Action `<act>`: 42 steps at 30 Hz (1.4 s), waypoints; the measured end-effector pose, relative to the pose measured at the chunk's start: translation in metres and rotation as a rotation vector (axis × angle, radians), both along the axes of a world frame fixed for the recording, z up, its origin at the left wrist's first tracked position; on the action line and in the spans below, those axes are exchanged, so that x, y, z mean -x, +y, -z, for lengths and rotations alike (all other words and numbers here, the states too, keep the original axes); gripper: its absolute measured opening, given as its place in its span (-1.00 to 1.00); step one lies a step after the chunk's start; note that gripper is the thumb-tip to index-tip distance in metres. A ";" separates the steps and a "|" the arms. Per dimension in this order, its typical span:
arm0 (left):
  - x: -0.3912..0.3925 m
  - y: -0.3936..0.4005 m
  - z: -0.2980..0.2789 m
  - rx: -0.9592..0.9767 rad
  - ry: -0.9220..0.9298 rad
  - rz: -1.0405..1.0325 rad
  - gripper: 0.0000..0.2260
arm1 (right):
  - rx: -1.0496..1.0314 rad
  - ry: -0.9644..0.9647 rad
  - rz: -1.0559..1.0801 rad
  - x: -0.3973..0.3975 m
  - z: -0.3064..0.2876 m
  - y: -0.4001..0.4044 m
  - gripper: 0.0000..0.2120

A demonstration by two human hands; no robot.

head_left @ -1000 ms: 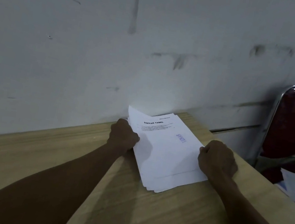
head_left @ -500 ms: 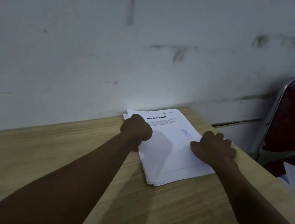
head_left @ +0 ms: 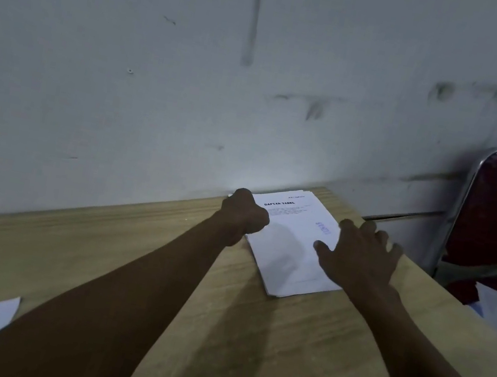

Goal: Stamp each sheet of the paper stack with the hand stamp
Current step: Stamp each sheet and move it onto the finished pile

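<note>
White flat paper stack (head_left: pixel 288 255), wooden table (head_left: pixel 247 337)

A single head-worn view looks forward and down along both forearms at the table (head_left: pixel 279 343) against a wall (head_left: pixel 161 73).

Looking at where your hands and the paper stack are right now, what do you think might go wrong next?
1. The top sheet already bears a blue stamp mark; the right hand, fingers spread on it, might smear fresh ink.
2. The paper stack is fanned at its near edge, so two sheets may lift together, leaving one unstamped.
3. The left hand is fisted at the stack's left edge; any stamp is hidden.
</note>
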State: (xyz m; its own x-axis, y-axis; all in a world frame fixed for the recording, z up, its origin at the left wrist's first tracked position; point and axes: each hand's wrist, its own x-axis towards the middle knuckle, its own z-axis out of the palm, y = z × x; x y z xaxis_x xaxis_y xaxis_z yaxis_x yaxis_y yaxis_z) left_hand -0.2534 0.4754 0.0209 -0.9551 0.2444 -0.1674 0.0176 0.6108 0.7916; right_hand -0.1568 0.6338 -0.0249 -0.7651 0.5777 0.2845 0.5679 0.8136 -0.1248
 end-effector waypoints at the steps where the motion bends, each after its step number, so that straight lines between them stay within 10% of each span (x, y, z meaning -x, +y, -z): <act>1: -0.006 -0.005 -0.005 -0.016 -0.002 0.013 -0.76 | -0.002 0.012 -0.023 -0.005 -0.002 -0.010 -0.47; 16: -0.123 -0.189 -0.057 -0.117 0.170 0.105 -0.83 | 0.570 0.215 -0.670 -0.106 -0.031 -0.209 -0.73; 24: -0.168 -0.302 -0.046 -0.257 0.309 -0.090 -0.92 | 0.413 0.067 -0.666 -0.131 -0.023 -0.288 -0.22; 34: -0.197 -0.401 0.005 -0.053 0.354 -0.236 -0.92 | 0.303 0.043 -0.640 -0.133 -0.015 -0.319 -0.63; 42: -0.216 -0.452 0.045 0.231 0.356 -0.150 -0.60 | 0.631 0.260 -0.821 -0.146 -0.021 -0.354 -0.84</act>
